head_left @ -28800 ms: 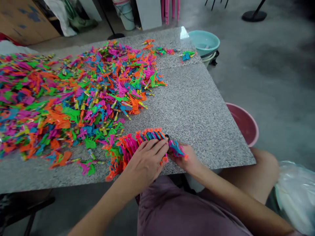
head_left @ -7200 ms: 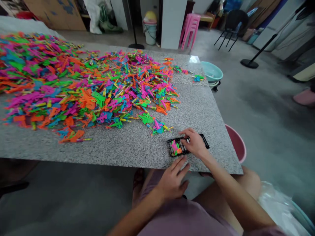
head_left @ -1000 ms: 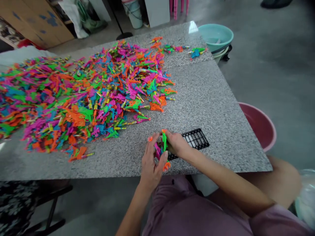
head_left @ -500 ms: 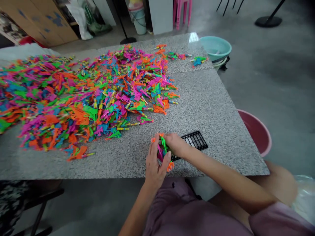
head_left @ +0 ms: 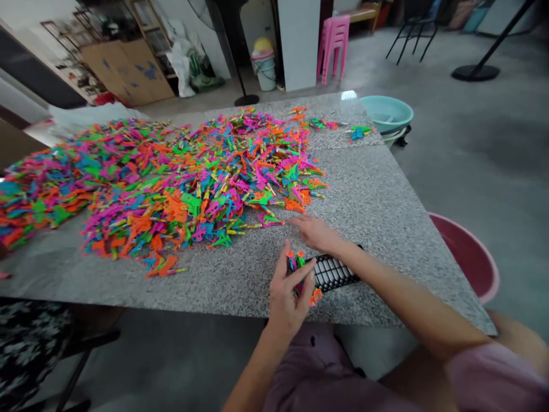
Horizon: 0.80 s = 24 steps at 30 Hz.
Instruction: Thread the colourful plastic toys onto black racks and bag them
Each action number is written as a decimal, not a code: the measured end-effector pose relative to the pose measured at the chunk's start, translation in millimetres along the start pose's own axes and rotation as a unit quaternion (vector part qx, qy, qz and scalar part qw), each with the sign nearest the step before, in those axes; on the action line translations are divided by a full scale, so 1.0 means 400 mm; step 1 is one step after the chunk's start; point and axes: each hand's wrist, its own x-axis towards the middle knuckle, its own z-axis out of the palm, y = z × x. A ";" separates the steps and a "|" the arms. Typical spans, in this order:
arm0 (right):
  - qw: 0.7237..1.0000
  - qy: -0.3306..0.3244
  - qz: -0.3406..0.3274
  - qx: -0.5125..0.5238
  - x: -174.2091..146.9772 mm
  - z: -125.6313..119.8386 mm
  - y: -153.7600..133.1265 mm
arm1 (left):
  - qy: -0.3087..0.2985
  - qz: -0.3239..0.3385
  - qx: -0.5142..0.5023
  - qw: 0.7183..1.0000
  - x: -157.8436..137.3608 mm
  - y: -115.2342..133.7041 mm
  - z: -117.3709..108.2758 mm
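Note:
My left hand [head_left: 288, 292] is curled around a small bunch of colourful plastic toy guns [head_left: 295, 261], with orange tips showing at the top and an orange suction cup [head_left: 316, 296] below. Most of the bunch is hidden by the fingers. Just beyond, my right hand [head_left: 317, 233] is stretched toward the near edge of the pile, its fingers extended by a pink and green toy gun [head_left: 271, 220]; contact is not clear. Under my right forearm lies a black plastic grid tray [head_left: 337, 272] with slots, beside my left hand.
A large heap of toy guns [head_left: 206, 177] covers the left and middle of the speckled stone table [head_left: 369, 189]. Beyond the right edge stand a turquoise basin [head_left: 388, 109] and a dark red basin [head_left: 463, 252]. Pink stools [head_left: 334, 43] and a fan stand [head_left: 245, 98] are behind.
My right hand has left the bunch in my left hand and reached forward toward the pile. My left hand keeps hold of the toy guns. The camera view has tilted up.

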 end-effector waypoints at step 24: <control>0.899 0.054 0.435 -0.008 -0.042 -0.036 0.065 | -0.035 -0.118 -0.106 0.987 0.042 -0.008 -0.004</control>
